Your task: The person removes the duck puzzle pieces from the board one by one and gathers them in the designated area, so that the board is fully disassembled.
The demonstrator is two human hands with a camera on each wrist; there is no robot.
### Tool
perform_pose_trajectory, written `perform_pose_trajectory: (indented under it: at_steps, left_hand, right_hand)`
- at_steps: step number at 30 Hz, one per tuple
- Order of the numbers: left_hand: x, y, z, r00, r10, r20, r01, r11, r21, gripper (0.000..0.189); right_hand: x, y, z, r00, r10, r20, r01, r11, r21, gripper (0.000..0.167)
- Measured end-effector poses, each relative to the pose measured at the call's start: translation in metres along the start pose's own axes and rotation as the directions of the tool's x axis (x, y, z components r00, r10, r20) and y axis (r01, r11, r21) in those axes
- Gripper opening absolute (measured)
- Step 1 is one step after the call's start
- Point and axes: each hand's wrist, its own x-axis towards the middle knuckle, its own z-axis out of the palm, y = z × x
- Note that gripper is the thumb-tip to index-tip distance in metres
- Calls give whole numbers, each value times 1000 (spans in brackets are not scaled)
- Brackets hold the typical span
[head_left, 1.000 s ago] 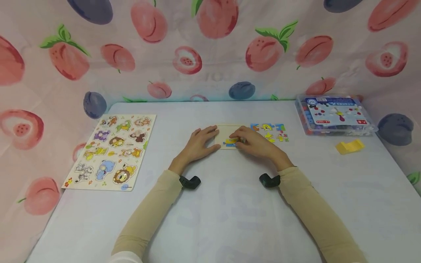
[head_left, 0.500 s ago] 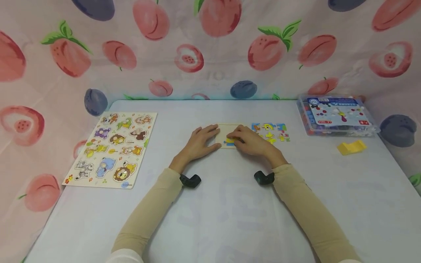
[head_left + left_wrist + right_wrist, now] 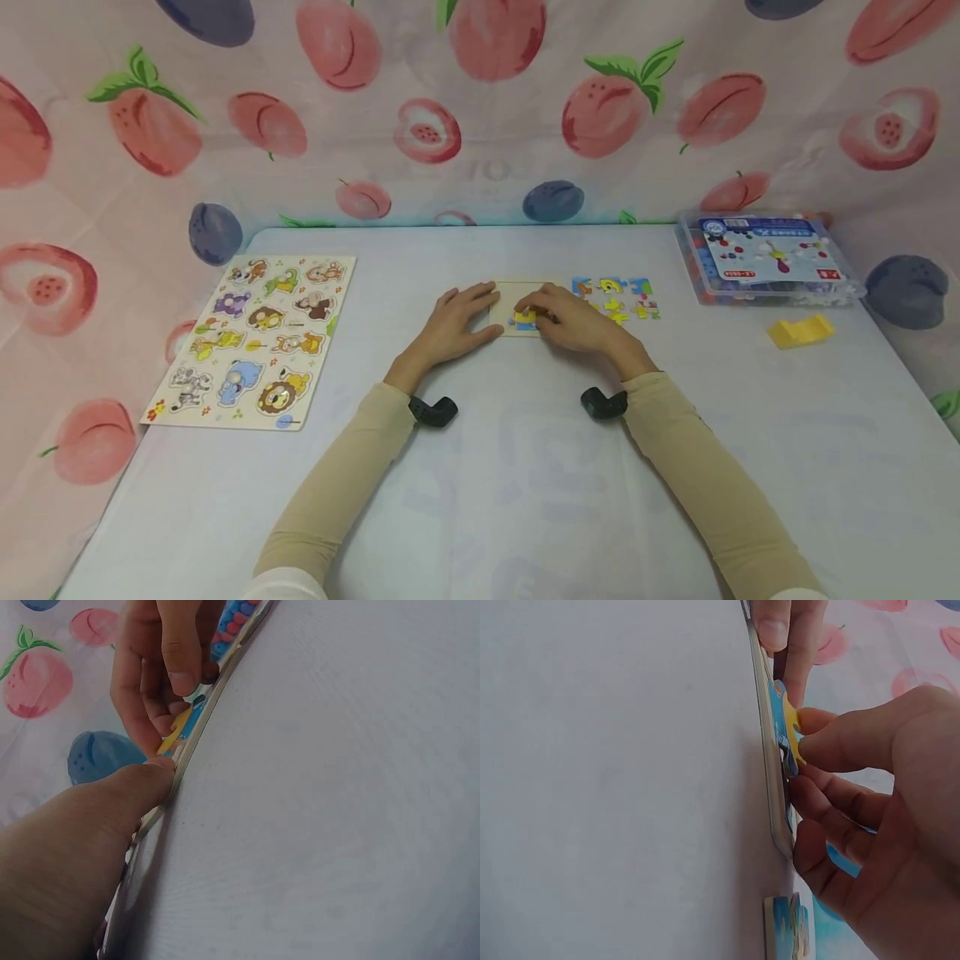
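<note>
A small pale wooden puzzle tray [image 3: 513, 293] lies in the middle of the table. My left hand [image 3: 456, 325] rests at its left edge, fingers spread and the thumb [image 3: 154, 780] against the rim in the left wrist view. Over the tray, my right hand [image 3: 581, 323] pinches a yellow-and-blue puzzle piece [image 3: 789, 720] between thumb and fingers. That piece stands slightly tilted above the tray in the right wrist view. My right fingers hide part of the tray. Several loose puzzle pieces [image 3: 613, 287] lie just right of it.
An animal puzzle board [image 3: 258, 342] lies on the left side of the table. Toward the back right stands a clear plastic box [image 3: 768, 258] of colored parts, with a yellow block [image 3: 801, 332] in front. A fruit-print cloth [image 3: 480, 108] hangs behind.
My right hand has shifted a little to the left over the tray with the yellow-and-blue piece. My left hand has stayed at the tray's edge.
</note>
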Motion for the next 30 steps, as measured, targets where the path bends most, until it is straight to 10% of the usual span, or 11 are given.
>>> perform_pose_trajectory:
  at_steps: [30]
  left_hand:
    - [0,-1,2,1000,0,-13,0,1000,-5,61]
  right_hand:
    - [-3,-2,-9,980,-18,-197,53,984,171,6]
